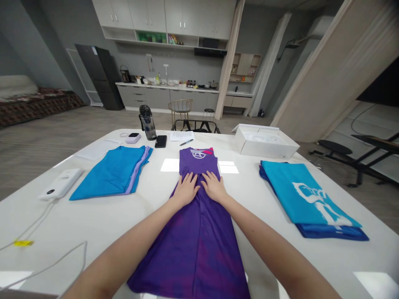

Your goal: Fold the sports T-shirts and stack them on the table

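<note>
Lying lengthwise along the middle of the white tabletop (102, 224), the purple garment (202, 236) is touched by the left hand (186, 190) and the right hand (215, 189), set palm down side by side; the fingers (209, 178) are extended and slightly spread over the fabric. An open white box (264, 148) is placed at the far right, its pale contents hard to make out. Whether liquid is held in the dark see-through bottle (149, 126) cannot be told. The garment's near end is cut off by the lower edge of view. Folded blue clothes (107, 172) are stacked on the left, folded turquoise cloth (283, 182) on the right. Across the room, cabinets (149, 97) and a dark refrigerator (101, 79) are seen.
</note>
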### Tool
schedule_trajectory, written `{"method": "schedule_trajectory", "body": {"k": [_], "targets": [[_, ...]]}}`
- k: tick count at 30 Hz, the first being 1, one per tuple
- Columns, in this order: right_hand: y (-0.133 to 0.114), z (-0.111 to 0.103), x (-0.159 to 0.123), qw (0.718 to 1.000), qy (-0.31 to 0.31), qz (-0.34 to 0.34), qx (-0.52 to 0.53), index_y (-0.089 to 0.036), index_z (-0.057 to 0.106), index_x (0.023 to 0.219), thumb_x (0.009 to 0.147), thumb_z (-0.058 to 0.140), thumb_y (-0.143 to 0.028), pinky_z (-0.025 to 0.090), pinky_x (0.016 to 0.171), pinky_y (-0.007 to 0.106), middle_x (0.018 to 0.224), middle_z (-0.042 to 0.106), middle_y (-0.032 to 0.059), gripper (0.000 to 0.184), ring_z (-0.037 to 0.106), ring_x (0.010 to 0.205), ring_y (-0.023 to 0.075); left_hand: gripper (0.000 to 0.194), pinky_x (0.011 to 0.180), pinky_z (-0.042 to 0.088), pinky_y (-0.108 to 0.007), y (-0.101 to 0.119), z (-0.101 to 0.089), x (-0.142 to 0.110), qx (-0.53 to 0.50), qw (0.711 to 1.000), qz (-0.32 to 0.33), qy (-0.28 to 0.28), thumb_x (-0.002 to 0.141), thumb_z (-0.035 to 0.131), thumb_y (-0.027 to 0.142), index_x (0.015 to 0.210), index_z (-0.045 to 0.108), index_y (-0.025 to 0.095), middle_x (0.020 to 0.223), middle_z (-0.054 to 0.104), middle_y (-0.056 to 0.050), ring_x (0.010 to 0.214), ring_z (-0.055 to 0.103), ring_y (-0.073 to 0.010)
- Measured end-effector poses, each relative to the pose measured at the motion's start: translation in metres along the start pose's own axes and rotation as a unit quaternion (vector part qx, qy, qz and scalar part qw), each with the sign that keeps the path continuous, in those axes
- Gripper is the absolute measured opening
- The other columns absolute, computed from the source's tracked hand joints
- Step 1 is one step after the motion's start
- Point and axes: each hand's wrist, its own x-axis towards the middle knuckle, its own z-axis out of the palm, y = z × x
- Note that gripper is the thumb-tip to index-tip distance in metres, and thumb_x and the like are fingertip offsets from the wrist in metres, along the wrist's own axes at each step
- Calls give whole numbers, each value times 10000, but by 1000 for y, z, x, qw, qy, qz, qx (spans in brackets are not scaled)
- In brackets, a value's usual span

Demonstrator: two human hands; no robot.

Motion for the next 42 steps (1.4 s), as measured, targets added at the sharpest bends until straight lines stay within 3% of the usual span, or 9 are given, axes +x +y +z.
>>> {"method": "schedule_trajectory", "body": {"k": [6,11,15,18,23,28,33,37,42], "targets": [[-6,7,-14,1000,3,13,-13,-287,369,1554,1054,276,-523,109,1188,676,1654,254,72,560,187,1531,286,612,1221,221,-551,10,1,-38,-15,1000,-5,-20,1045,304,494,1551,396,162,1629,322,-144,1516,264,-336],[-10,1,-18,999,39,7,-9,-261,463,1482,1056,342,-472,117,1166,704,1598,371,101,490,268,1490,298,564,1184,316,-446,10,-14,-75,-32,999,5,-2,1035,380,359,1547,364,123,1606,360,-173,1476,355,-294],[-28,-9,-24,993,105,-55,-4,-220,595,1311,1043,436,-364,273,1149,553,1399,569,124,343,471,1320,265,486,1020,449,-413,8,-39,-105,1,999,-44,19,983,430,220,1456,444,106,1377,582,-187,1229,583,-276],[-48,-13,-28,989,82,-120,17,-230,631,1224,1013,510,-299,412,1001,408,1242,642,97,253,565,1161,237,302,917,479,-436,8,-54,-121,39,995,-96,5,982,435,236,1224,581,130,1142,658,-161,1061,637,-293],[-73,-8,-31,984,33,-173,22,-243,635,1196,984,559,-235,418,913,346,1149,660,64,225,593,1097,217,268,771,509,-385,6,-58,-135,53,987,-144,-34,1012,398,286,1118,586,128,1047,657,-160,943,675,-293],[-87,-1,-33,980,26,-197,9,-236,639,1187,987,569,-256,401,867,316,1136,654,66,213,600,1085,208,326,775,506,-396,0,-60,-143,47,988,-137,-44,1037,313,246,1082,601,101,1012,676,-183,931,695,-307],[-96,-5,-40,968,35,-248,-15,-206,665,1151,963,584,-194,362,852,307,1064,661,67,205,611,1006,193,344,744,491,-347,1,-80,-140,-97,984,-144,-34,1068,283,358,1110,560,158,918,715,-131,868,716,-276],[-87,-15,-49,967,58,-245,-30,-193,685,1137,966,529,-137,347,844,315,1019,663,75,238,604,963,193,315,769,485,-313,21,-92,-141,-204,972,-119,-9,1069,285,408,1094,534,217,928,725,-72,886,718,-237],[-65,-19,-65,969,29,-233,-74,-194,692,1147,964,519,-138,348,844,325,1041,662,79,257,606,959,203,453,716,504,-355,55,-88,-167,-75,990,-91,-75,952,489,584,1153,544,183,956,716,-118,867,717,-308]]}}
